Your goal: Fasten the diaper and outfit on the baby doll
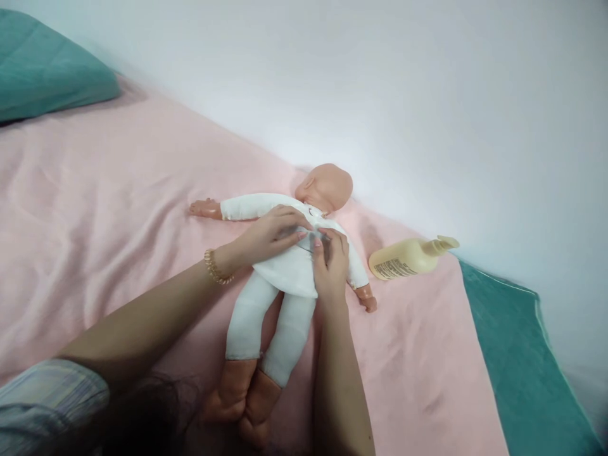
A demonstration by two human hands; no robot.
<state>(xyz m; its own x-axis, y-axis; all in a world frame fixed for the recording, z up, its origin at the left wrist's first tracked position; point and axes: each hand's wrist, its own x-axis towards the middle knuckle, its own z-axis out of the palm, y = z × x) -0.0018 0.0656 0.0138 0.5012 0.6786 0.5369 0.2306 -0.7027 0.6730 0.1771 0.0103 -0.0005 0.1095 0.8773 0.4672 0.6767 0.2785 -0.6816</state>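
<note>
A baby doll [323, 187] in white clothes lies stretched out, the back of its bald head up and its arms spread. My left hand [280, 231], with a beaded bracelet on the wrist, rests across the upper part of the doll's white shirt [285, 269], fingertips pinched at its middle. Close beside it, my right hand [332, 259] has its thumb and fingers bent together on the same shirt. Between the fingertips shows a small greyish patch that I cannot make out. The white trousers [249, 316] end above the doll's bare feet.
A pale yellow pump bottle [403, 258] stands right of the doll, leaning in the view. Pink cloth [156, 164] with wrinkles covers the bed. A green pillow [47, 69] lies at far left, and green fabric [517, 354] at right. Behind is a white wall [427, 95].
</note>
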